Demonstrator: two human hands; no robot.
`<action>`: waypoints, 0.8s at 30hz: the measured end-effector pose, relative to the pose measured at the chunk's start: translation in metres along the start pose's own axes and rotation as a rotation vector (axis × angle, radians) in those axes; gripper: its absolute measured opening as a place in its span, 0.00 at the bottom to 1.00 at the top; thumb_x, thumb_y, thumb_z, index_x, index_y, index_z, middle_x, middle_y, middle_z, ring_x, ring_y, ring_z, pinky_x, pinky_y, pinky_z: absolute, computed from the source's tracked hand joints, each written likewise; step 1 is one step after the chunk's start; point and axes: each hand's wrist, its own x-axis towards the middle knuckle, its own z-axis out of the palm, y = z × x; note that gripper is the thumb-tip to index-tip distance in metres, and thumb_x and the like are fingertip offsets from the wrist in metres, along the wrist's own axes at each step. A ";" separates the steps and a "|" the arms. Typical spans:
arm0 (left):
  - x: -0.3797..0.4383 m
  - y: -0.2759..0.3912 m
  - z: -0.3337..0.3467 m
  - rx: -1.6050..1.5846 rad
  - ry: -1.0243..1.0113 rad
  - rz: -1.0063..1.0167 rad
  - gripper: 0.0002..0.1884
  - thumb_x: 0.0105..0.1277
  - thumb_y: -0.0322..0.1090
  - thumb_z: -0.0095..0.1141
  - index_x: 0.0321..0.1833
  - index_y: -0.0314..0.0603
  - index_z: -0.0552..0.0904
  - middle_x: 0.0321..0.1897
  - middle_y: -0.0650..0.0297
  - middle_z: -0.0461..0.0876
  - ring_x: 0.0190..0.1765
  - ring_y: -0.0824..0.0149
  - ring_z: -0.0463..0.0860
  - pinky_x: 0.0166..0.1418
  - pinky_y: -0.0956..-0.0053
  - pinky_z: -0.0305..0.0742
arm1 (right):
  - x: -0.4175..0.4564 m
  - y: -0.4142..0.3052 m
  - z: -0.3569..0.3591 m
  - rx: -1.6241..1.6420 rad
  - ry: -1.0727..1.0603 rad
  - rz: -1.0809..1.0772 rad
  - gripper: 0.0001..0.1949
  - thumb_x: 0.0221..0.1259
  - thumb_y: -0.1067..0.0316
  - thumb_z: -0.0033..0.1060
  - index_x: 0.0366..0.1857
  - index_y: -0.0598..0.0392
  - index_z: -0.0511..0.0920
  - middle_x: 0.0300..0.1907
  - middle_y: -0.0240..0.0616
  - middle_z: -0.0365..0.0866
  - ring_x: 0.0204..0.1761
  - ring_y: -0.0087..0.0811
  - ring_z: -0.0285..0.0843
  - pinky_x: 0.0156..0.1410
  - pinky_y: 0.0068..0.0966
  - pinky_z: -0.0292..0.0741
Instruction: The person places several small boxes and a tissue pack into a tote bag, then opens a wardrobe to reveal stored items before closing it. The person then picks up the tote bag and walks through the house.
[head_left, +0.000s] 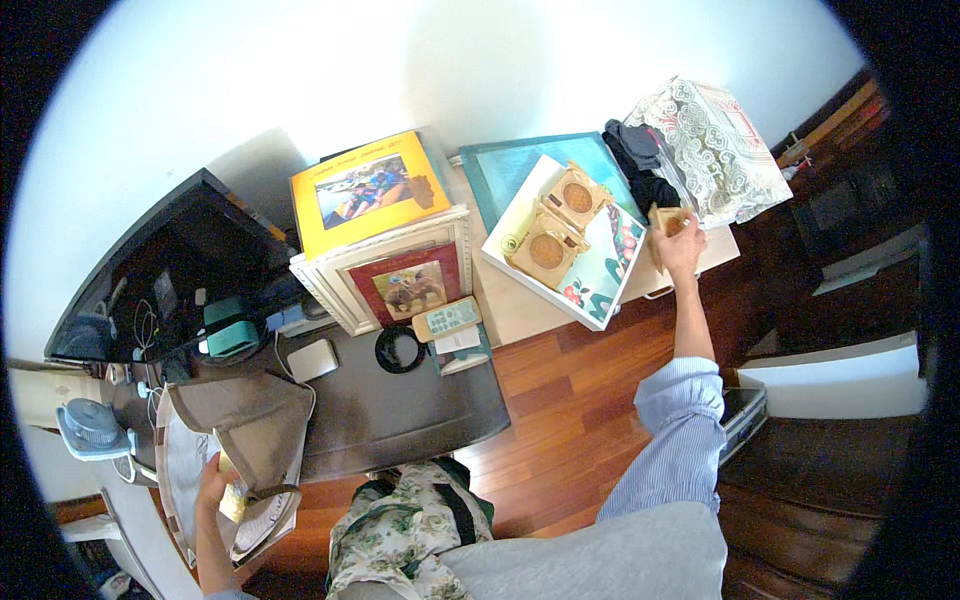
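Note:
My right hand (681, 244) holds a wrapped round pastry (673, 223) by its clear-and-gold wrapper, just past the right edge of a shallow white box (499, 259). Two more wrapped pastries, an upper one (577, 198) and a lower one (546, 251), lie in that box, which has a printed fruit pattern inside. At the lower left, my left hand (213, 484) is inside the mouth of a brown-and-white tote bag (259, 435), its fingers against a gold-wrapped packet (232, 501). The bag's side partly hides the fingertips.
The box rests on a teal flat case (495, 169) atop a pale cabinet (517, 319). Dark cloth (641, 161) and a lace-patterned cover (724, 150) lie beyond. Left are a monitor (172, 277), a white cabinet (341, 277), a remote control (448, 319) and a coiled black cable (399, 349) on a dark desk (405, 412).

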 end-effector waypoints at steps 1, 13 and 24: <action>-0.002 0.001 -0.001 0.012 -0.004 -0.010 0.25 0.47 0.24 0.54 0.54 0.34 0.73 0.43 0.63 0.80 0.43 0.68 0.78 0.49 0.74 0.71 | 0.002 0.006 0.001 -0.077 -0.021 0.035 0.42 0.36 0.52 0.70 0.59 0.61 0.61 0.51 0.63 0.67 0.57 0.57 0.60 0.64 0.46 0.57; 0.001 -0.013 -0.005 -0.025 0.000 -0.020 0.26 0.48 0.27 0.56 0.55 0.33 0.72 0.45 0.62 0.79 0.44 0.68 0.77 0.50 0.74 0.70 | -0.009 -0.080 0.015 0.155 -0.194 -0.459 0.34 0.50 0.49 0.63 0.59 0.59 0.66 0.62 0.59 0.58 0.66 0.53 0.51 0.69 0.43 0.52; 0.003 -0.005 0.001 -0.037 -0.025 0.019 0.24 0.51 0.27 0.56 0.54 0.35 0.73 0.44 0.64 0.80 0.44 0.69 0.77 0.51 0.75 0.70 | -0.012 -0.134 0.025 0.098 -0.208 -0.402 0.34 0.38 0.53 0.67 0.53 0.59 0.67 0.46 0.54 0.71 0.52 0.51 0.65 0.59 0.41 0.64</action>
